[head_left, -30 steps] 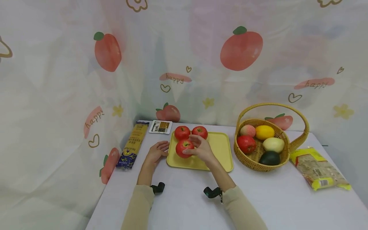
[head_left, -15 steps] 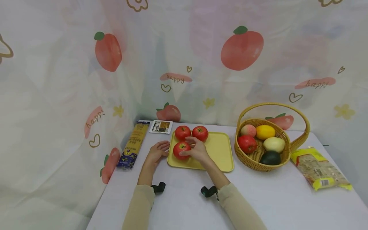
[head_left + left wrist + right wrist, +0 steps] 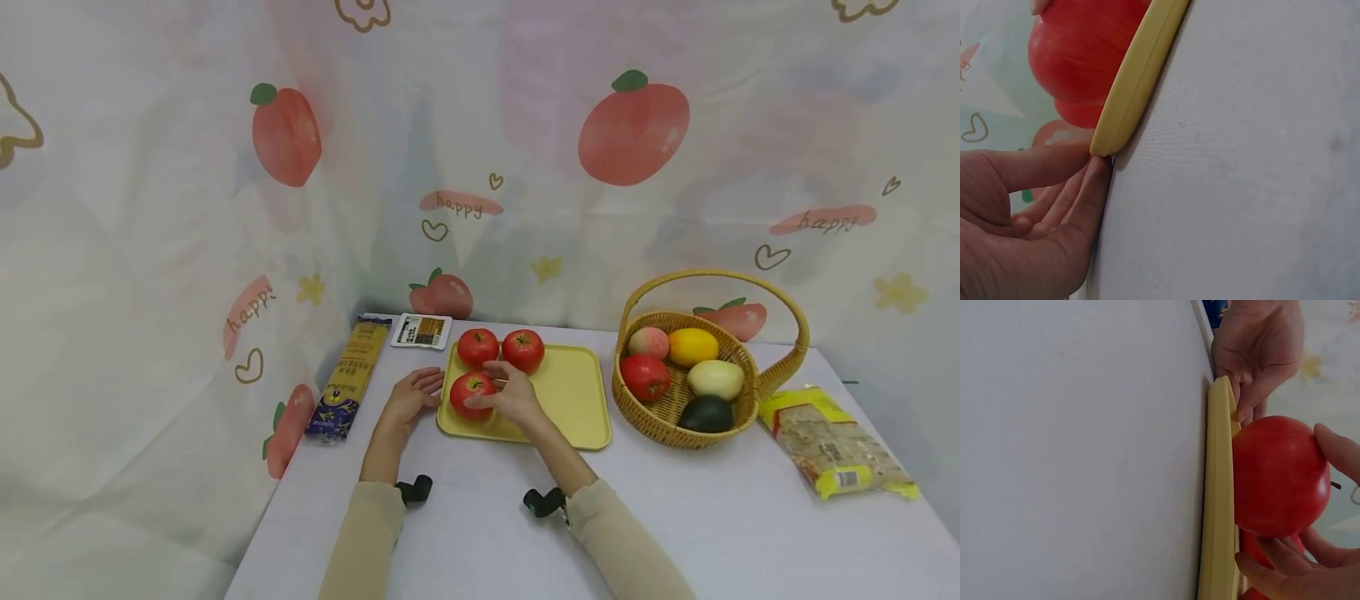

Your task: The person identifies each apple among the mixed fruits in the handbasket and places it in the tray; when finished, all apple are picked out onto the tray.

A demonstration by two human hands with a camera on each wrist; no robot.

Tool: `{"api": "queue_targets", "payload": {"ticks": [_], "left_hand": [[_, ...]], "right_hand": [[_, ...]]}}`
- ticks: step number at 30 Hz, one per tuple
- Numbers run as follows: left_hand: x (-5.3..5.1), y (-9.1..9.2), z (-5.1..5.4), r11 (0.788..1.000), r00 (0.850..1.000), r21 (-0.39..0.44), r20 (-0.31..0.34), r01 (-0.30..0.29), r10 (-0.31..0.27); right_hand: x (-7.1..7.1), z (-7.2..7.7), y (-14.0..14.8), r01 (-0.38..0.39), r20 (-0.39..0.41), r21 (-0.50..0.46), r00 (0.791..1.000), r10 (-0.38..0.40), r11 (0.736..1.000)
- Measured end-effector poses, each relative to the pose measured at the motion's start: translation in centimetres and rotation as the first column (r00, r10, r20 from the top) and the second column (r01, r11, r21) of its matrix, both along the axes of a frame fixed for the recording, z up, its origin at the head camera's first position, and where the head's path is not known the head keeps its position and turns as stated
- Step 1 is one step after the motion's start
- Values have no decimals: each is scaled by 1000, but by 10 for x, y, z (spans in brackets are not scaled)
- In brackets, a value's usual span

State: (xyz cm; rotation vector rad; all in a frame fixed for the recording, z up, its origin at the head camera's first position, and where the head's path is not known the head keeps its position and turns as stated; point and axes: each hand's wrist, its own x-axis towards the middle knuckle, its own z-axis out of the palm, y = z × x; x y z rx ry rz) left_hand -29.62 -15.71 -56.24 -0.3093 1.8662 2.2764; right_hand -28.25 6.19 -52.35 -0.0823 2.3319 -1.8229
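A red apple [image 3: 467, 398] sits at the near left of the yellow tray [image 3: 576, 396]. My right hand [image 3: 517, 400] holds this apple from the right, its thumb and fingers on opposite sides in the right wrist view. Two more red apples, a left one [image 3: 477, 347] and a right one [image 3: 523, 350], lie along the tray's far side. At the tray's left edge, my left hand [image 3: 409, 402] pinches the rim between thumb and fingers, as the left wrist view shows.
A wicker basket [image 3: 652, 423] of several fruits stands right of the tray, with a yellow-and-clear food bag [image 3: 832, 442] beyond it. On the left lie a long noodle packet [image 3: 348, 375] and a small white-edged pack [image 3: 421, 331].
My right hand has moved left and slightly down with the apple, which now sits nearer the tray's left side. The left hand has stayed at the rim.
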Motion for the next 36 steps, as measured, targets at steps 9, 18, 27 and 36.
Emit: {"api": "queue_targets", "payload": {"ticks": [9,18,27,36], "left_hand": [[2,2,4,1000,1000,-3,5,-3,3],[0,1,5,1000,1000,-3,6,-7,7],[3,0,7,1000,1000,-9,0,-10,10],[4,3,8,1000,1000,10,-2,3,-3]], "right_hand": [[0,10,17,-38,-36,-21,999,37,999],[2,41,42,-46,-91,-36,995,42,998],[6,72,68,-34,-141,-39,990,29,999],[11,102,100,-7,-158,12,987,9,1000]]}}
